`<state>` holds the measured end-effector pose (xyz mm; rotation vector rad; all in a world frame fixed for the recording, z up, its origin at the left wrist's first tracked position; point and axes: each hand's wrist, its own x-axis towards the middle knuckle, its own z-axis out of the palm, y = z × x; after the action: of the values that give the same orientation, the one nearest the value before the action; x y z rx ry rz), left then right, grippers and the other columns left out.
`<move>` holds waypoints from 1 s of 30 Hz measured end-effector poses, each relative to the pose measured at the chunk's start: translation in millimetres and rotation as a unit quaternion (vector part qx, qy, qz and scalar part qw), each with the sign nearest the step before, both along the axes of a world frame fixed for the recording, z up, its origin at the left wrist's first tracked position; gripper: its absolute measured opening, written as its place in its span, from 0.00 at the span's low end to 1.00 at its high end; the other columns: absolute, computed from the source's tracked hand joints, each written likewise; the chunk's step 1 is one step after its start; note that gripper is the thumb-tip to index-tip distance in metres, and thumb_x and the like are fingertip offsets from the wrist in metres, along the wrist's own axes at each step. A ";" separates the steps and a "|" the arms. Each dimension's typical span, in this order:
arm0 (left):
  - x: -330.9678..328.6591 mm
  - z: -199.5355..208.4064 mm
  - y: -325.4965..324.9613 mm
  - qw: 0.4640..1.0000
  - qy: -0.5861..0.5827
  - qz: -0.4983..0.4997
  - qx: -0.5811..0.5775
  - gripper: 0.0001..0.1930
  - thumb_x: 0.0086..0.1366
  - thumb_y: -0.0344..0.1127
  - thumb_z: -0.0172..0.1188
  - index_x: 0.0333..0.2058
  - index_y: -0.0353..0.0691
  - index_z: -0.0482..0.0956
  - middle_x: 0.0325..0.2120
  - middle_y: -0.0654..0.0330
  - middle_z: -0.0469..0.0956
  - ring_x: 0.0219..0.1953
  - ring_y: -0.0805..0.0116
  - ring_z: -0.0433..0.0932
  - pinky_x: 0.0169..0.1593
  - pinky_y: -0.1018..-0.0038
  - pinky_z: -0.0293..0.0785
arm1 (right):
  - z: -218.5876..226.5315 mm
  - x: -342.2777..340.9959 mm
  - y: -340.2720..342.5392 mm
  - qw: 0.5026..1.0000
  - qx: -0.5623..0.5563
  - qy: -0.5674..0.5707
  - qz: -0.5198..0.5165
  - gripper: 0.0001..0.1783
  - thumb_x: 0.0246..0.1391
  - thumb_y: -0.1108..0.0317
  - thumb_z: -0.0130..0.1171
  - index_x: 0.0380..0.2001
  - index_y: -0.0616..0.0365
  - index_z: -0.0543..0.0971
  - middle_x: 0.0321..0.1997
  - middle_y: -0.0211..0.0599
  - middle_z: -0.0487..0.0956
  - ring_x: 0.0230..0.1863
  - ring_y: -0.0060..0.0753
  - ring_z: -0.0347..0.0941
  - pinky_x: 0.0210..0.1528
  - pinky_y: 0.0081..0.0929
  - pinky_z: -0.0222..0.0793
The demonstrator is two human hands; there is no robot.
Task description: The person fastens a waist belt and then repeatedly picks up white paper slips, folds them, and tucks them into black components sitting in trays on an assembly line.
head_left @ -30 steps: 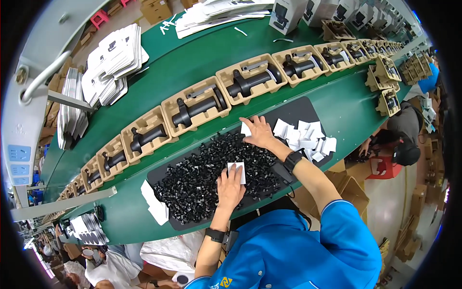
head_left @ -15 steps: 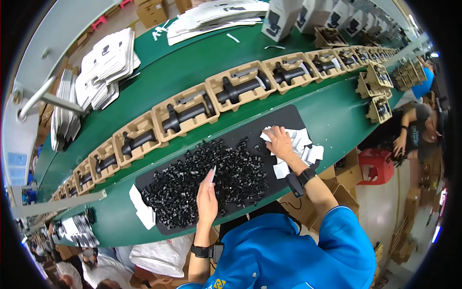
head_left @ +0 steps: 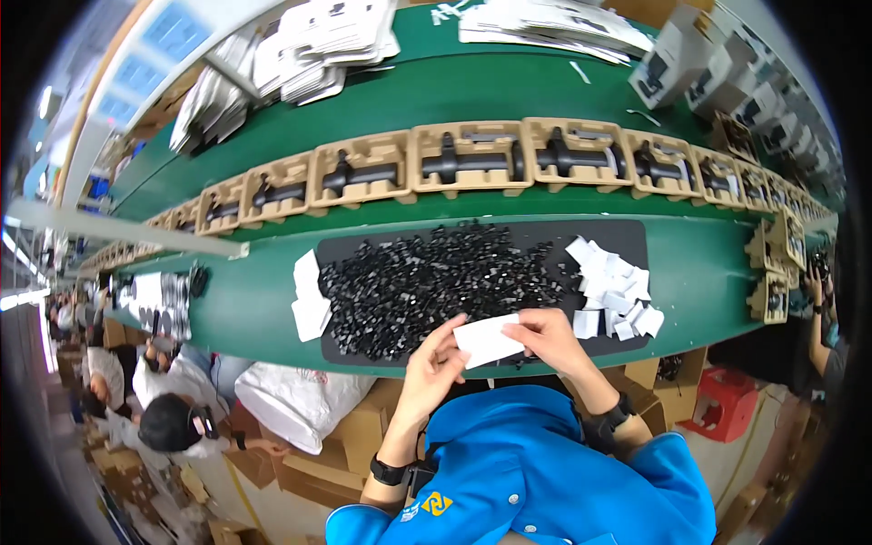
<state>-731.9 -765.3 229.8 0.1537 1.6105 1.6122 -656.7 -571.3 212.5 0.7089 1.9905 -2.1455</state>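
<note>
Just in front of my body I hold a blank white paper slip point(head_left: 488, 341) by its two ends. My left hand point(head_left: 431, 367) pinches its left end between thumb and fingers. At the other end my right hand point(head_left: 550, 338) is closed on the slip's corner. Beneath and beyond the hands spreads a pile of small black plastic pieces point(head_left: 436, 282), on a black mat point(head_left: 627, 238). A loose heap of white paper slips point(head_left: 610, 282) lies at the mat's right end. A few more white slips point(head_left: 311, 307) overlap its left edge.
Beyond the mat runs a row of tan pulp trays point(head_left: 468, 184) holding black devices. Flat white cartons point(head_left: 554, 27) and standing boxes point(head_left: 672, 59) are farther back. Stacked trays point(head_left: 774, 263) stand at the right. A metal bar point(head_left: 127, 230) crosses at left; a person point(head_left: 177, 422) is beyond.
My right hand has left the paper heap and come to the middle, gripping the slip that my left hand held upright. The slip is now spread between both hands. The view has turned.
</note>
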 end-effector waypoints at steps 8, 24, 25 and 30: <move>-77.4 -65.4 -149.7 0.755 0.479 0.155 -0.421 0.26 0.51 0.33 0.63 0.50 0.38 0.71 0.49 0.52 0.72 0.48 0.60 0.72 0.45 0.68 0.71 | -11.2 6.5 -30.3 0.997 -0.031 -0.024 -0.064 0.10 0.54 0.67 0.57 0.33 0.63 0.80 0.21 0.26 0.76 0.17 0.12 0.64 0.18 0.12 0.59; -310.6 -140.8 -166.5 0.778 0.070 -0.049 -0.622 0.57 0.42 0.72 0.56 0.65 0.57 0.36 0.56 0.51 0.64 0.53 0.50 0.69 0.49 0.45 0.63 | -9.1 -4.0 -152.4 0.979 -0.019 -0.093 -0.182 0.10 0.55 0.66 0.55 0.28 0.63 0.78 0.19 0.24 0.73 0.17 0.11 0.63 0.17 0.13 0.59; -310.4 -138.4 -163.7 0.757 0.077 -0.064 -0.645 0.57 0.43 0.70 0.56 0.65 0.55 0.36 0.56 0.51 0.65 0.53 0.51 0.69 0.51 0.49 0.63 | -7.2 -6.6 -156.7 0.977 -0.014 -0.102 -0.188 0.11 0.55 0.65 0.55 0.29 0.62 0.78 0.20 0.25 0.74 0.18 0.12 0.65 0.19 0.13 0.60; -309.4 -142.4 -184.1 0.774 0.088 -0.046 -0.626 0.57 0.43 0.62 0.60 0.65 0.53 0.33 0.56 0.50 0.64 0.53 0.49 0.69 0.53 0.51 0.62 | -19.6 -21.0 -170.8 0.968 -0.020 -0.090 -0.233 0.10 0.55 0.66 0.55 0.30 0.63 0.78 0.18 0.24 0.73 0.16 0.11 0.63 0.16 0.12 0.58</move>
<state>-1041.3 -949.5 87.4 -0.3300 2.4330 0.1848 -677.6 -742.0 192.8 1.4298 1.8155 -2.2398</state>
